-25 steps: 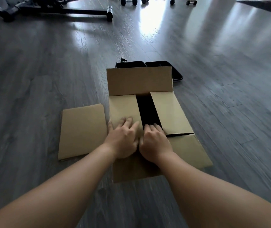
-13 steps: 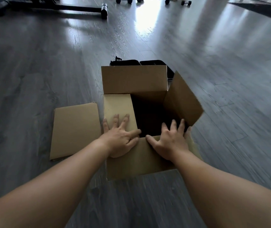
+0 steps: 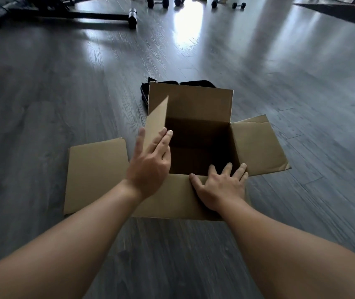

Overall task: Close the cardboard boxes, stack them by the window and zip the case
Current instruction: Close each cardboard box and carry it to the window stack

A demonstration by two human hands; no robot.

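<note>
Both side flaps, folded inward a second ago, are now swung open on the cardboard box (image 3: 194, 152) at frame centre, so the left flap (image 3: 156, 124), pinched by left hand (image 3: 150, 162) fingers, should be folded first while the near flap (image 3: 172, 197) is pressed flat by the spread right hand (image 3: 219, 186).

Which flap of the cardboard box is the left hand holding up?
The left side flap, pinched upright by the left hand; the right flap and near flap are splayed outward.
</note>
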